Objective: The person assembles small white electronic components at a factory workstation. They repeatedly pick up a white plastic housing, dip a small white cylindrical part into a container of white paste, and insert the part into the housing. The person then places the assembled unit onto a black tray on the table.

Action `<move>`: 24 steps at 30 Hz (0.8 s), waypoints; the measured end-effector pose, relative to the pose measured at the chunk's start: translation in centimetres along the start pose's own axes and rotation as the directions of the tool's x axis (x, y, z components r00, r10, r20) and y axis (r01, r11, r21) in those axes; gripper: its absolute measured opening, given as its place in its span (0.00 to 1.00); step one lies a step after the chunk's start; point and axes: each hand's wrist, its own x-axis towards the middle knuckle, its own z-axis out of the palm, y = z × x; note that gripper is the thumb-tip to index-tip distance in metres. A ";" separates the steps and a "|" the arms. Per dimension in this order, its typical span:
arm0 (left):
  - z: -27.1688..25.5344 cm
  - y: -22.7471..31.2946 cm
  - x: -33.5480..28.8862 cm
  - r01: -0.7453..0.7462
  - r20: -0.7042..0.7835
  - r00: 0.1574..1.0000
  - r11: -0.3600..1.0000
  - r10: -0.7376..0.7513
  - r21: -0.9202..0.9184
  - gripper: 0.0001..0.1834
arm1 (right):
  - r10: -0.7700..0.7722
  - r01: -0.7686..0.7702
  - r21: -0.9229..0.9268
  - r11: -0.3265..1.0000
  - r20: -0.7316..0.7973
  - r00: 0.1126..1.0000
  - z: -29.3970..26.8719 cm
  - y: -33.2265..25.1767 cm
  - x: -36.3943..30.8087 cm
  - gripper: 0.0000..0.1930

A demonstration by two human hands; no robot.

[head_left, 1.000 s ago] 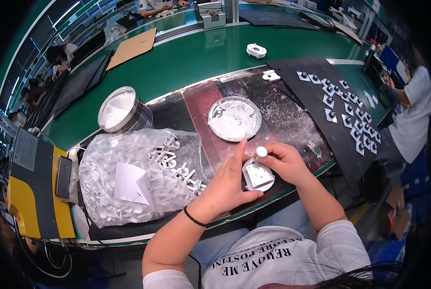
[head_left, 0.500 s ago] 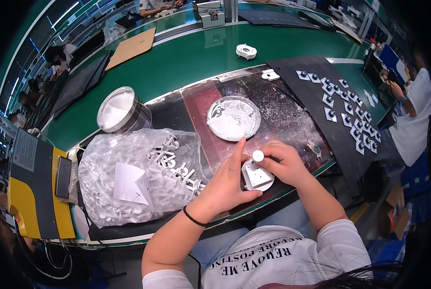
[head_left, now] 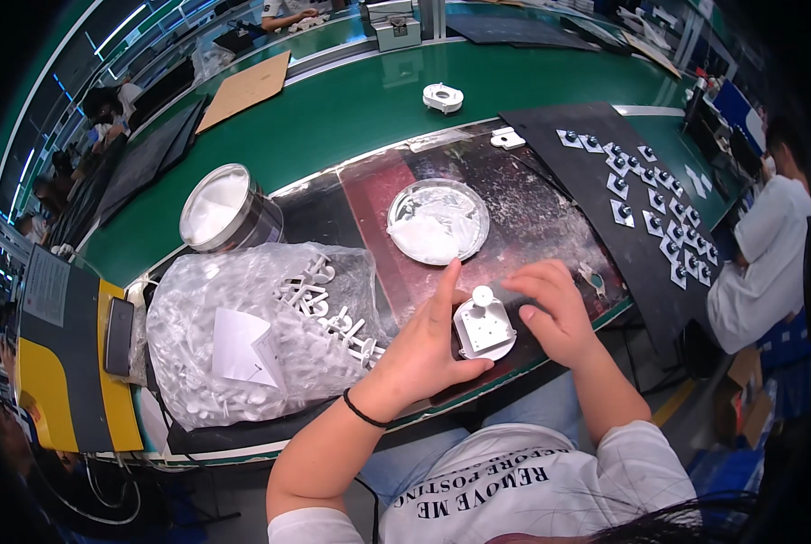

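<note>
At the table's near edge, my left hand point(head_left: 424, 349) steadies a white plastic housing point(head_left: 486, 337), its thumb along the near side and its index finger stretched up. A white plastic pin with a round head point(head_left: 483, 296) stands in the housing's far end. My right hand point(head_left: 555, 308) is just to the right, fingers apart and holding nothing. Further left lies a clear plastic bag point(head_left: 188, 335), with several similar white pins point(head_left: 310, 299) at its open mouth. Beyond my hands, a round clear dish point(head_left: 473, 208) contains a white paste-like substance point(head_left: 428, 238).
A tilted tub point(head_left: 265, 222) with white contents stands behind the bag. A green conveyor belt point(head_left: 351, 118) crosses the far side, carrying another white housing point(head_left: 443, 97). Several small parts point(head_left: 655, 222) sit on a black mat point(head_left: 542, 127) at right. A co-worker point(head_left: 768, 236) is beyond it.
My right hand has let go of the pin's round head and moved right, its fingers opening. The housing on the belt has shifted left. The co-worker at right has changed posture.
</note>
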 end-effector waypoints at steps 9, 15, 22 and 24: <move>-0.1 0.0 0.0 0.007 0.005 1.000 1.000 -0.007 -0.004 0.65 | -0.154 0.153 -0.217 0.964 0.012 0.988 0.5 -1.3 0.9 0.13; 0.0 -0.2 0.0 0.011 0.001 1.000 1.000 -0.011 -0.011 0.66 | -0.114 0.108 -0.209 0.972 -0.017 0.993 0.7 -0.9 0.3 0.11; -0.3 0.3 0.1 0.020 0.024 1.000 1.000 -0.020 0.022 0.66 | 0.322 -0.313 0.115 0.943 -0.072 0.944 0.1 -1.0 -0.3 0.12; -0.5 0.6 0.1 -0.005 -0.021 1.000 1.000 0.005 0.000 0.66 | 0.473 -0.470 0.257 0.844 0.054 0.879 0.1 -0.4 -1.1 0.13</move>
